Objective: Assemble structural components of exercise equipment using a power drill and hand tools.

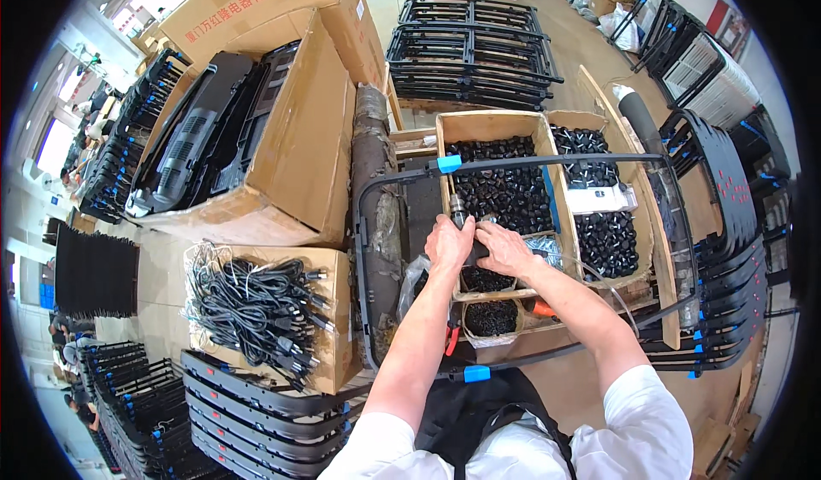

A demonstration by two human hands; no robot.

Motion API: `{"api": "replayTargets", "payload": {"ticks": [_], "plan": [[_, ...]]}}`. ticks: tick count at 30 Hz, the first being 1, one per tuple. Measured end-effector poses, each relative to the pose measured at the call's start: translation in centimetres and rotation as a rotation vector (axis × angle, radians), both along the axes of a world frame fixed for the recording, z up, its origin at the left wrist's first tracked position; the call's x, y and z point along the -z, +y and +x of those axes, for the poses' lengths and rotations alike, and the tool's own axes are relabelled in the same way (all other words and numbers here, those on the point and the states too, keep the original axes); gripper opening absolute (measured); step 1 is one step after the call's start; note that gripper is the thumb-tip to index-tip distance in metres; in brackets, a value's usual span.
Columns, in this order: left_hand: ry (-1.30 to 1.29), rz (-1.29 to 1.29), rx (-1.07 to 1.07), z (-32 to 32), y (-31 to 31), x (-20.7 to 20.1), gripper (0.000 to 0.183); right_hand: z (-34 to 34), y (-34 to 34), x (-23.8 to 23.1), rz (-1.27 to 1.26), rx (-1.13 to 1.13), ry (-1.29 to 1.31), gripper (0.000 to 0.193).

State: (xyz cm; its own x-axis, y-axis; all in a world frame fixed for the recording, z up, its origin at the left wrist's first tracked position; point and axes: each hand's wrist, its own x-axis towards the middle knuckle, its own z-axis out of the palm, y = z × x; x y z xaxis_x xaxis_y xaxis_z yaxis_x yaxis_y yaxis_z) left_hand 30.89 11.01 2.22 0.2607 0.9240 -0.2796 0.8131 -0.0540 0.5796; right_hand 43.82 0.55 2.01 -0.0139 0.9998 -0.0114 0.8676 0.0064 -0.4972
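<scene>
My left hand (449, 242) is closed at a dark power drill (459, 205), whose metal front end points away from me. Close beside it, my right hand (506, 251) has its fingers bent over the dark body of the same tool; the hands hide most of it. Around both forearms runs a large black rectangular frame (547, 162) with blue clips (449, 164) on its near and far bars. Beyond my hands, a wooden divided box (493, 121) holds many black knobs or feet (513, 191). Nearer me are small trays of black screws (491, 317).
Left of me, a carton (295, 163) holds black plastic housings, and another box carries bundled black power cords (256, 309). Stacked black frames (470, 48) stand ahead, with more stacks (727, 309) at the right. Red-handled pliers (452, 340) hang near the screw tray.
</scene>
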Motion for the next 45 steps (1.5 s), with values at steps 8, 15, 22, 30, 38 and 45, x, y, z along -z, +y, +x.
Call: {"api": "replayTargets", "payload": {"ticks": [8,15,22,30,38,45], "plan": [[-0.856,-0.321,-0.223,-10.2,-18.2,-4.3,0.055,-10.2,-17.2,-10.9,0.115,-0.025,-0.045,0.072],[-0.721,-0.276,-0.334,-23.7,-39.2,-0.3,0.044,-20.8,-35.9,-6.4,-0.019,-0.169,0.082,0.080],[-0.658,-0.367,-0.402,-24.8,-41.3,2.5,0.042,-23.7,-38.6,-0.4,-0.064,-0.062,0.050,0.077],[-0.590,-0.354,-0.361,-25.5,-37.8,4.0,0.050,-25.0,-36.2,-0.6,-0.037,0.019,0.054,0.075],[-0.523,-0.288,-0.290,-25.5,-36.6,4.9,0.049,-25.2,-35.4,0.6,-0.070,0.041,0.104,0.090],[-0.545,-0.304,-0.280,-25.1,-36.1,4.9,0.051,-24.7,-34.9,0.3,-0.117,0.028,0.076,0.092]]}}
